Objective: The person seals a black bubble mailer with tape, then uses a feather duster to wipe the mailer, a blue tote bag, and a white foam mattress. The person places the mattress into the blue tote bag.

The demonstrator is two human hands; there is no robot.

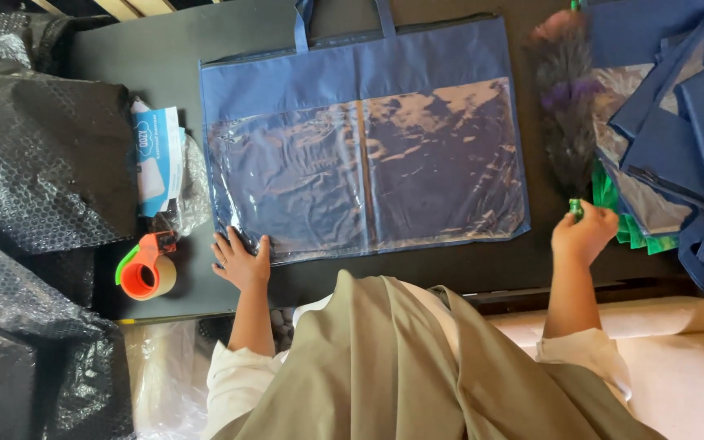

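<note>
blue bag [360,138] flat ahead of us, lying crosswise.
our left hand [240,261] rests open on its near corner; right hand [584,232] pinches the feather duster [565,114] handle.

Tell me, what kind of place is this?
Probably a packing workbench: a flat blue zip bag under the left hand, a tape dispenser, black bubble wrap and stacked blue bags.

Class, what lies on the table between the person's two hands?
In the head view, the blue bag with its clear plastic front spans the stretch from the left hand to the right hand.
</note>
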